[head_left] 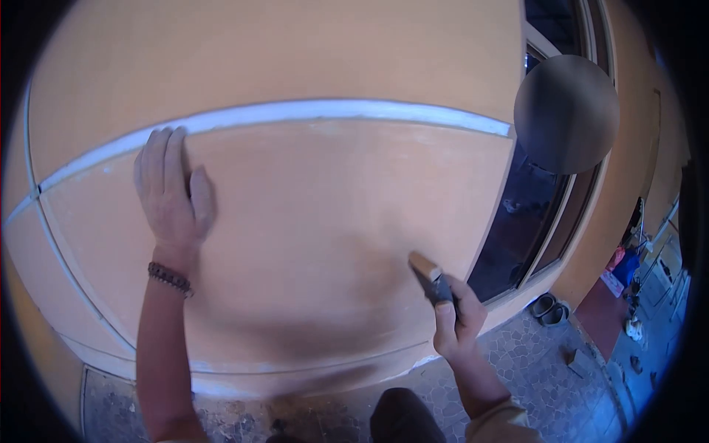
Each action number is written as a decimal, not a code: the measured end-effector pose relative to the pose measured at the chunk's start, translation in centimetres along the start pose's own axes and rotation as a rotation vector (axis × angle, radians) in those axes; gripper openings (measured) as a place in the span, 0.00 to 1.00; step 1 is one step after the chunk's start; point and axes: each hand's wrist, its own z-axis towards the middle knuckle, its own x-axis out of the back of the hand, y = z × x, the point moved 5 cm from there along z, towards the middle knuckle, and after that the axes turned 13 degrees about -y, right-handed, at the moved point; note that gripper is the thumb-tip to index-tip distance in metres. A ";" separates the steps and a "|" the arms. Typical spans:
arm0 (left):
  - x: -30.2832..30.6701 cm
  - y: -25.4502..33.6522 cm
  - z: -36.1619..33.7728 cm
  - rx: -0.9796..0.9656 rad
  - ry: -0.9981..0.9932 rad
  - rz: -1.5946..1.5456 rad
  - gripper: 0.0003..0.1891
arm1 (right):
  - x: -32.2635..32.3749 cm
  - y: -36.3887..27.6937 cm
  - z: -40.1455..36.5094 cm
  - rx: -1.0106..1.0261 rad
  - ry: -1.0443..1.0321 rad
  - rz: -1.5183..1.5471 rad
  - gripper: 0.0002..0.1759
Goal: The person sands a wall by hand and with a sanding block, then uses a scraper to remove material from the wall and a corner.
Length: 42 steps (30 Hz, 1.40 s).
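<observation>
An orange wall panel [317,214] fills the view, framed by a pale raised moulding strip [295,112] along its top. My left hand [171,188] lies flat against the panel near its upper left corner, fingers together and pointing up; a beaded bracelet [170,278] sits on the wrist. My right hand [456,317] grips the dark handle of a putty knife [428,272], whose blade touches the lower right part of the panel. A dull grey patch spreads across the panel around and left of the blade.
A dark glass door or window [528,214] with a frame stands right of the panel. A pair of slippers [548,306] lies on the stone-patterned floor [532,376]. Clutter and boxes [642,295] sit at the far right. Debris lies along the wall base [295,410].
</observation>
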 end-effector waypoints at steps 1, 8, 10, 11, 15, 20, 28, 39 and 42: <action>0.0 0.3 0.5 -0.043 -0.020 0.013 0.24 | 0.4 1.2 0.8 0.054 0.116 -0.007 0.20; -0.1 0.6 0.5 -0.121 -0.114 -0.001 0.25 | 0.0 7.8 3.4 0.055 0.600 -0.222 0.22; -0.4 0.8 0.5 -0.111 -0.119 -0.002 0.25 | -0.9 9.4 3.7 0.014 0.640 -0.336 0.24; -0.5 0.8 0.4 -0.109 -0.120 0.000 0.25 | -1.3 9.8 3.8 0.004 0.636 -0.354 0.23; -0.2 1.0 0.4 -0.091 -0.122 0.015 0.25 | -2.5 9.9 4.0 -0.015 0.600 -0.339 0.23; -0.1 1.2 0.4 -0.081 -0.115 -0.005 0.24 | -1.2 9.0 3.6 0.001 0.394 -0.587 0.23; 1.8 -0.9 1.3 -0.143 -0.182 -0.315 0.21 | -18.9 -2.8 7.3 -0.197 -0.192 -0.300 0.11; 1.4 -5.0 -0.7 -0.190 -0.050 -0.176 0.24 | -6.4 2.7 9.8 -0.560 1.065 -0.481 0.29; 1.5 -7.4 -1.6 -0.136 0.059 -0.354 0.23 | -18.3 -7.5 11.9 0.021 0.730 -0.631 0.16</action>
